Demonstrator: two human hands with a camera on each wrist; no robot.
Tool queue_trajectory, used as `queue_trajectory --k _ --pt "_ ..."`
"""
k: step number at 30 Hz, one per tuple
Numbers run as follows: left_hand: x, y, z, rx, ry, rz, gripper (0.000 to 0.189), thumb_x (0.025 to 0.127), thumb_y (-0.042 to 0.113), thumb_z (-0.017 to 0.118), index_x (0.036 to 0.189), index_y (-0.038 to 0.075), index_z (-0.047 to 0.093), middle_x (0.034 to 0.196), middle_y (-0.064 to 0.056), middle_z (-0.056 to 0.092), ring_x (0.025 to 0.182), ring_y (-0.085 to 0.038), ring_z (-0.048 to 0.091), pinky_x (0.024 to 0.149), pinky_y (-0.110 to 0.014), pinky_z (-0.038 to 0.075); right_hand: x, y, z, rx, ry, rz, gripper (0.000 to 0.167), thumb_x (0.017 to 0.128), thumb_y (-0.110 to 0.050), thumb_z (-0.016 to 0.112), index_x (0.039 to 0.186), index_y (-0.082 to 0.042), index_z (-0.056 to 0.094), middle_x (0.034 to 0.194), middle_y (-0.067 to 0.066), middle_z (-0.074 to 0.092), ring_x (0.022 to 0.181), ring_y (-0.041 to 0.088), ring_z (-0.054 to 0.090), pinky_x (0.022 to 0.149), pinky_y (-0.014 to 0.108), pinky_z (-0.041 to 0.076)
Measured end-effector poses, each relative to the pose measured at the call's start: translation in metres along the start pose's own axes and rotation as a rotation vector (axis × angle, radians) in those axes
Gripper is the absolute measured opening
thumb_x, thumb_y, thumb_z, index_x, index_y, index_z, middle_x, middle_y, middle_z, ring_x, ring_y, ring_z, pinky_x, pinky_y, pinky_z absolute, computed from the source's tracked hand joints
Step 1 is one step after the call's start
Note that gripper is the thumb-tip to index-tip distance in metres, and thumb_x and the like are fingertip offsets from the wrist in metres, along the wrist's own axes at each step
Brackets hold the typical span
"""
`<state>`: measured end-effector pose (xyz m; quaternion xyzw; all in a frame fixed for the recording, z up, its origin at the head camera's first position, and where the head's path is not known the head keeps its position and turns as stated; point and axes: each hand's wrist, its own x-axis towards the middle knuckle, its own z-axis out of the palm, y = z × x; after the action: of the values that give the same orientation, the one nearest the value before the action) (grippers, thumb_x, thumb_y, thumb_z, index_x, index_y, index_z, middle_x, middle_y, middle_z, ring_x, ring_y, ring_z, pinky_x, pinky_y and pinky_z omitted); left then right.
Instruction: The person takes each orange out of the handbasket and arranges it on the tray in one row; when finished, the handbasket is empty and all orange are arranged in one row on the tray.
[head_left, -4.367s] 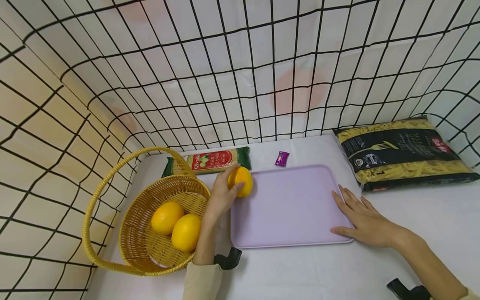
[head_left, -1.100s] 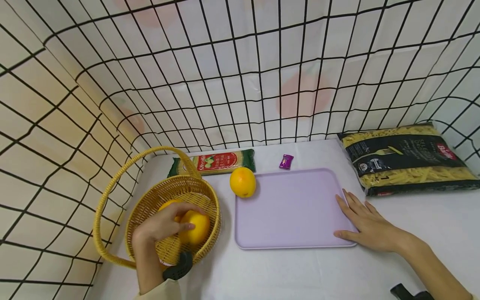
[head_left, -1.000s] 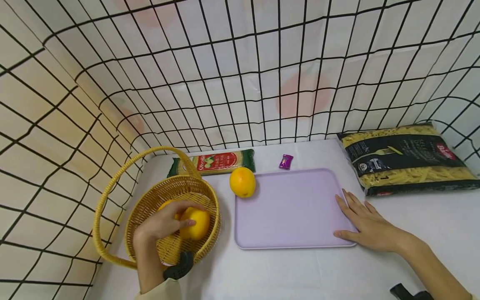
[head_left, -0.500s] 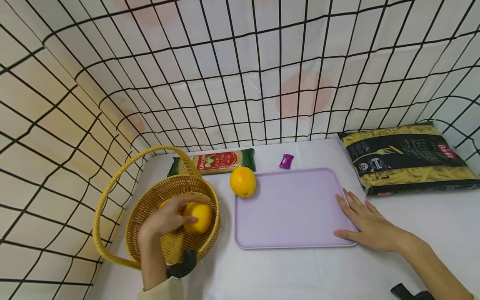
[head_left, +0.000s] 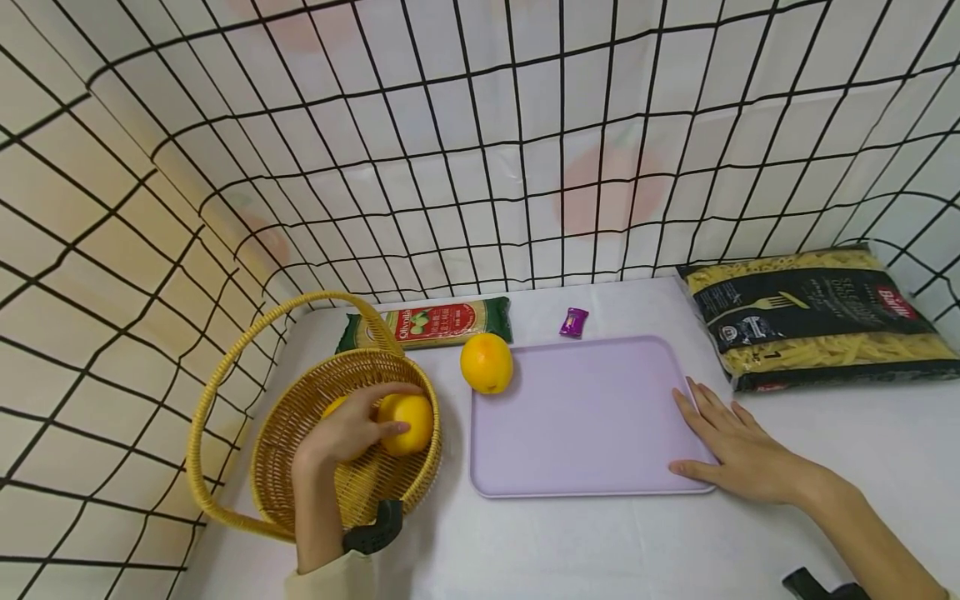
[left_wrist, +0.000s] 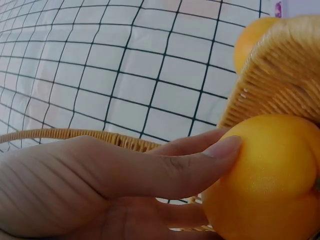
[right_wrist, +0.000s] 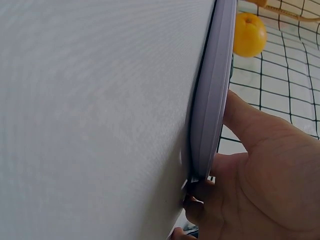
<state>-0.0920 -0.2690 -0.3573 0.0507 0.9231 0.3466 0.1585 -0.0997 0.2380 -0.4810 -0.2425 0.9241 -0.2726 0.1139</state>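
Left hand in wicker basket, orange between thumb and fingers.

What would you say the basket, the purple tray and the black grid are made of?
The basket looks like wicker or a plastic imitation, slightly glossy, its strands visibly woven. The tray seems molded plastic, smooth and matte: even lilac color, rounded corners. Painted metal remains possible. The grid is probably coated metal wire: thin black bars crossing in open meshes.
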Motion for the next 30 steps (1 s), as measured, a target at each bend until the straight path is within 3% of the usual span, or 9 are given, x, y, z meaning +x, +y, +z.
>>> queue_trajectory --k 4,6,11,16,25,30 --pt "0.001 0.0 0.001 0.0 0.002 -0.008 0.042 0.095 0.016 0.074 0.136 0.017 0.066 0.141 -0.017 0.061 0.126 -0.036 0.053 0.111 -0.062 0.041 0.0 0.011 0.007 -0.02 0.009 -0.005 0.1 0.098 -0.051 0.065 0.167 -0.011 0.005 0.172 0.028 0.0 0.16 0.019 -0.02 0.123 0.039 -0.029" --pt "0.001 -0.001 0.001 -0.003 0.004 -0.005 0.042 0.095 0.015 0.075 0.136 0.016 0.066 0.141 -0.017 0.061 0.126 -0.036 0.053 0.112 -0.063 0.041 0.001 0.015 0.009 -0.028 0.005 -0.009 0.1 0.098 -0.054 0.063 0.168 -0.015 0.002 0.173 0.025 -0.003 0.16 0.017 -0.022 0.122 0.036 -0.03" --pt "0.002 -0.001 0.002 -0.019 0.016 0.01 0.042 0.093 0.012 0.075 0.134 0.014 0.067 0.14 -0.017 0.062 0.128 -0.037 0.052 0.114 -0.064 0.038 0.001 0.016 0.008 -0.004 -0.002 -0.012 0.1 0.099 -0.056 0.061 0.168 -0.015 0.003 0.173 0.024 -0.003 0.162 0.027 -0.016 0.123 0.038 -0.03" --pt "0.002 0.001 0.003 -0.007 0.024 0.0 0.042 0.093 0.011 0.076 0.134 0.014 0.067 0.14 -0.018 0.062 0.126 -0.037 0.052 0.111 -0.063 0.04 0.001 0.013 0.007 0.0 -0.012 0.0 0.101 0.098 -0.056 0.062 0.168 -0.014 0.003 0.173 0.026 -0.003 0.162 0.029 -0.016 0.124 0.045 -0.027" --pt "0.004 0.003 0.003 -0.059 0.018 -0.038 0.041 0.092 0.01 0.077 0.132 0.014 0.069 0.138 -0.017 0.062 0.124 -0.036 0.051 0.109 -0.061 0.04 0.001 0.014 0.007 -0.012 -0.011 0.001 0.101 0.098 -0.055 0.062 0.168 -0.014 0.002 0.173 0.026 -0.003 0.161 0.028 -0.018 0.123 0.041 -0.029" --pt "0.004 0.004 0.003 -0.075 0.03 -0.061 0.041 0.09 0.009 0.078 0.13 0.013 0.07 0.137 -0.018 0.062 0.121 -0.036 0.052 0.106 -0.057 0.043 0.001 0.013 0.008 -0.024 0.002 -0.01 0.099 0.099 -0.054 0.062 0.168 -0.012 0.004 0.173 0.026 -0.002 0.161 0.026 -0.017 0.121 0.033 -0.031"
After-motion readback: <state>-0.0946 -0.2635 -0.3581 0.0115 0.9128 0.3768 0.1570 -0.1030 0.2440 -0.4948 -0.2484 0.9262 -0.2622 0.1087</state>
